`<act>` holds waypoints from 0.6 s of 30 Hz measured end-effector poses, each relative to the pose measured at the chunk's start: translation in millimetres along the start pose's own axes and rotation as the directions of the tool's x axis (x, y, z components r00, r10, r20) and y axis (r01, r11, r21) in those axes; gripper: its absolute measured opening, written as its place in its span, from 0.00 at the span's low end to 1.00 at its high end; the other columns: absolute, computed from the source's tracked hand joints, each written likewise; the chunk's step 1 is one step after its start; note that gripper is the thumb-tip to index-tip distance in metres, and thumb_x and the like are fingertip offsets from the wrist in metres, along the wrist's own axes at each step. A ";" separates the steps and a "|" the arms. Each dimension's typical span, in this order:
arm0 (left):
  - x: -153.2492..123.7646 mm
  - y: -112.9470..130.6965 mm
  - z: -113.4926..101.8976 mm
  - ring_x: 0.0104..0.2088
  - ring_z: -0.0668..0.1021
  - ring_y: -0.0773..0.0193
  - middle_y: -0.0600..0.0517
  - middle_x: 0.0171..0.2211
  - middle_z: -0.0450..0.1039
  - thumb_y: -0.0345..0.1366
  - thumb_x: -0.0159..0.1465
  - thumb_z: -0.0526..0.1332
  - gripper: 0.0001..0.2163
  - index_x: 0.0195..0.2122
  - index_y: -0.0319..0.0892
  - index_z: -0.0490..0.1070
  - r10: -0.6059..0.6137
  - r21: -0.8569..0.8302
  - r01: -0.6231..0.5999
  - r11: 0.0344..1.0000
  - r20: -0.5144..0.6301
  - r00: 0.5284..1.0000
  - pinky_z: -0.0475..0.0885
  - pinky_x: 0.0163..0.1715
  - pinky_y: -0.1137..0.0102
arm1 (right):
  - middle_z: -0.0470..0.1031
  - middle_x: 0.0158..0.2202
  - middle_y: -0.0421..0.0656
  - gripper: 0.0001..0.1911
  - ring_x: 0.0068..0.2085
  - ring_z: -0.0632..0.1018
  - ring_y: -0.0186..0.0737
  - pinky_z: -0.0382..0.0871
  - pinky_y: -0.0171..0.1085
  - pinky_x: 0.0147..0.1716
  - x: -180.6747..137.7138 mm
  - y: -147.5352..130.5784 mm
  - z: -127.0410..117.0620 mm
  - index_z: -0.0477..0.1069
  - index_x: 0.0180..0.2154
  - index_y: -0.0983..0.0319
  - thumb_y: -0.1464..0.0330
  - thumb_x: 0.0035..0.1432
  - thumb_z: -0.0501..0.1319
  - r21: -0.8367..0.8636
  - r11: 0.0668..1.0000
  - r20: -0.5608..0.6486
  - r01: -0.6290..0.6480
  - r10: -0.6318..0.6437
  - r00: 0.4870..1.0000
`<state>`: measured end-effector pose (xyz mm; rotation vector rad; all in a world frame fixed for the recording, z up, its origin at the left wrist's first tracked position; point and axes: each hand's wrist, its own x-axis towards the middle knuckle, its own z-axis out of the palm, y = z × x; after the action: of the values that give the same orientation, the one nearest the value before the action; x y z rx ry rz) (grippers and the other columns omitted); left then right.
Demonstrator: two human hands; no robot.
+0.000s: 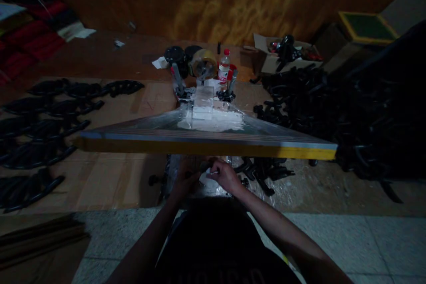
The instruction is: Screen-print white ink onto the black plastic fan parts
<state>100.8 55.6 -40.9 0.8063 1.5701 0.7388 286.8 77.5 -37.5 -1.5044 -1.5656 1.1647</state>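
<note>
**A:** What are the hands on?

**B:** A small white scrap (213, 172), thin and pale, just below the near edge of the frame (206, 147). The right hand (226, 177) has its grip pinched shut on it, thumb against fingertips.

**A:** And the other hand?

**B:** The left hand (185, 179) sits just beside it, also below the frame, with its fingers curled downward. It is too dark to tell whether that grip holds anything.

**A:** What is the frame like?

**B:** It is long and straight, with a yellow front edge and a grey top. It is tilted up, and a glossy mesh with a white smear stretches back from it.

**A:** And behind the frame?

**B:** There is a clear bottle (224, 65) with a red cap, a shiny tape roll (203, 64), round black tubs (175, 55), and an open box (271, 61).

**A:** And to the sides?

**B:** Right of the frame there is a heap of black tubular parts (333, 106). Left of it, flat curved black pieces (43, 120) lie in rows on brown cardboard (109, 177). Nearer than the frame there are pale speckled floor tiles (349, 239).
</note>
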 end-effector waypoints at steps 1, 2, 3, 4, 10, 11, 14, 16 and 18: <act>-1.2 1.2 -0.4 0.17 0.68 0.68 0.57 0.17 0.68 0.52 0.41 0.69 0.20 0.25 0.41 0.69 -0.015 0.003 0.015 1.000 0.005 1.000 0.61 0.18 0.72 | 0.73 0.28 0.39 0.13 0.33 0.73 0.37 0.64 0.34 0.34 1.0 -3.5 5.7 0.67 0.22 0.59 0.69 0.47 0.71 -0.087 0.996 0.026 0.019 -0.017 1.000; -2.0 1.9 -0.8 0.17 0.69 0.67 0.56 0.17 0.69 0.52 0.42 0.69 0.20 0.25 0.41 0.69 -0.016 0.004 0.016 1.000 0.009 1.000 0.62 0.18 0.72 | 0.74 0.28 0.39 0.12 0.33 0.73 0.37 0.63 0.34 0.34 2.9 -6.6 9.5 0.67 0.23 0.59 0.72 0.49 0.70 -0.156 0.988 0.043 0.011 -0.004 0.999; -2.2 1.9 -1.2 0.18 0.69 0.67 0.56 0.18 0.70 0.51 0.42 0.69 0.20 0.26 0.41 0.70 -0.010 0.003 0.010 1.000 0.014 1.000 0.63 0.18 0.72 | 0.74 0.28 0.39 0.11 0.33 0.74 0.38 0.62 0.34 0.33 5.1 -9.1 11.6 0.68 0.23 0.60 0.74 0.50 0.68 -0.207 0.978 0.049 -0.018 0.028 0.998; -2.0 1.2 -1.5 0.19 0.70 0.67 0.55 0.19 0.71 0.51 0.43 0.69 0.19 0.26 0.41 0.70 0.001 0.000 -0.001 1.000 0.018 1.000 0.64 0.19 0.72 | 0.74 0.27 0.39 0.10 0.33 0.74 0.38 0.62 0.34 0.33 6.9 -11.0 12.3 0.69 0.24 0.60 0.75 0.51 0.67 -0.245 0.968 0.047 -0.049 0.063 0.997; 2.6 -6.7 -1.4 0.18 0.70 0.67 0.56 0.18 0.70 0.50 0.41 0.70 0.19 0.26 0.41 0.69 -0.010 -0.013 0.010 1.000 -0.012 1.000 0.64 0.18 0.72 | 0.76 0.31 0.41 0.09 0.35 0.74 0.37 0.61 0.33 0.34 3.7 -10.7 9.5 0.70 0.25 0.61 0.77 0.51 0.67 -0.299 0.953 0.104 0.041 -0.010 0.995; 2.7 -6.8 -1.1 0.18 0.70 0.67 0.56 0.18 0.70 0.50 0.41 0.70 0.19 0.26 0.41 0.69 -0.016 -0.022 0.016 1.000 -0.004 1.000 0.64 0.18 0.72 | 0.76 0.30 0.40 0.09 0.35 0.74 0.37 0.61 0.32 0.34 3.1 -9.9 9.8 0.70 0.25 0.61 0.76 0.51 0.67 -0.298 0.953 0.106 0.047 -0.016 0.994; 1.9 -5.7 -0.2 0.18 0.70 0.67 0.56 0.18 0.70 0.49 0.42 0.69 0.18 0.26 0.41 0.69 -0.012 -0.032 0.012 0.999 0.007 1.000 0.63 0.19 0.72 | 0.75 0.28 0.40 0.08 0.34 0.74 0.37 0.61 0.33 0.33 3.2 -7.4 10.9 0.70 0.25 0.60 0.75 0.53 0.66 -0.299 0.954 0.081 0.005 0.020 0.996; 2.1 -5.6 0.0 0.18 0.70 0.67 0.56 0.18 0.70 0.49 0.43 0.69 0.18 0.25 0.41 0.69 -0.008 -0.025 0.008 1.000 -0.001 1.000 0.63 0.19 0.72 | 0.74 0.28 0.40 0.08 0.34 0.74 0.38 0.61 0.34 0.34 2.0 -5.3 10.9 0.70 0.25 0.60 0.75 0.52 0.66 -0.272 0.962 0.065 -0.005 0.023 0.998; 3.5 -7.1 0.0 0.19 0.70 0.67 0.55 0.19 0.70 0.49 0.42 0.69 0.18 0.25 0.41 0.69 0.017 -0.022 -0.018 1.000 -0.017 1.000 0.64 0.20 0.72 | 0.74 0.29 0.40 0.09 0.34 0.74 0.39 0.62 0.34 0.34 0.2 -3.4 11.2 0.69 0.24 0.60 0.74 0.51 0.67 -0.220 0.975 0.059 0.014 -0.001 0.998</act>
<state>99.8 54.4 -48.7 0.8003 1.5692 0.7765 275.2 76.3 -38.7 -1.6157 -1.7873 1.0679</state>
